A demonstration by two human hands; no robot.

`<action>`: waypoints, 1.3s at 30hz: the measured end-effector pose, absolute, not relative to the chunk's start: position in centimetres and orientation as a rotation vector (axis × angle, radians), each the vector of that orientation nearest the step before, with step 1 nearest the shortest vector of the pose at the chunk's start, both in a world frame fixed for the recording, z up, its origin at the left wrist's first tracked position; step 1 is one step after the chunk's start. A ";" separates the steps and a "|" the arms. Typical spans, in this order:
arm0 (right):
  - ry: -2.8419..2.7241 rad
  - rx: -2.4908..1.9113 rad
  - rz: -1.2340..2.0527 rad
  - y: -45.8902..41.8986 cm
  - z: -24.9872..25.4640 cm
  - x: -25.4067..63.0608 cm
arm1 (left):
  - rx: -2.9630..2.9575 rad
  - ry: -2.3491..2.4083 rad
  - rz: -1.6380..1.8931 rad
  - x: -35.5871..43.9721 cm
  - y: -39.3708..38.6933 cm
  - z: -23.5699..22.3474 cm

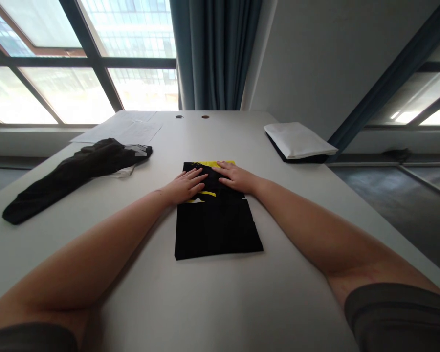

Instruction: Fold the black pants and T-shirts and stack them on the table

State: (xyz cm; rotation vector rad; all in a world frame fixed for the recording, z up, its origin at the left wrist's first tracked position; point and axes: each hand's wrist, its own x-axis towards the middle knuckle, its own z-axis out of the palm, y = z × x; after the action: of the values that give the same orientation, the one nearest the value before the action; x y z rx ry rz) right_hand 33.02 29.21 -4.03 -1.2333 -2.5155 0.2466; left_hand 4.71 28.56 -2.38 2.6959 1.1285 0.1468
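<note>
A black folded piece of clothing with a yellow print [218, 227] lies flat on the table before me, probably a T-shirt. Its far half carries the yellow marks, while the near half is plain black. My left hand [186, 187] rests palm down on the left side of the far half, fingers spread. On the right side of that half, my right hand [238, 178] also lies flat with its fingers stretched out. Both hands touch the cloth without gripping it. Part of the print is hidden beneath them.
The white table [212, 303] runs toward a window and a blue curtain [214, 54]. A long bunched black cloth bundle [73, 168] lies at left, near white paper sheets [121, 128]. To the right sits a folded white cloth [298, 139] over something black.
</note>
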 end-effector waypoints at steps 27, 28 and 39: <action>-2.779 -0.701 0.052 11.5 -0.7 34.8 | 3.017 0.496 0.428 -1.6 15.4 -1.1; -2.777 -0.652 0.070 11.4 -0.6 34.7 | 3.020 0.433 0.465 -1.6 15.4 -1.0; -2.503 -0.434 1.200 7.2 7.0 33.6 | 2.646 0.387 0.804 -1.2 9.0 4.4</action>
State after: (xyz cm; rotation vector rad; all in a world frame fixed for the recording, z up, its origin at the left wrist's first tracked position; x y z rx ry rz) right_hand 33.58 7.21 7.04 -0.4345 -2.5031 1.1999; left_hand -1.23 8.98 4.39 2.6463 0.3868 0.8037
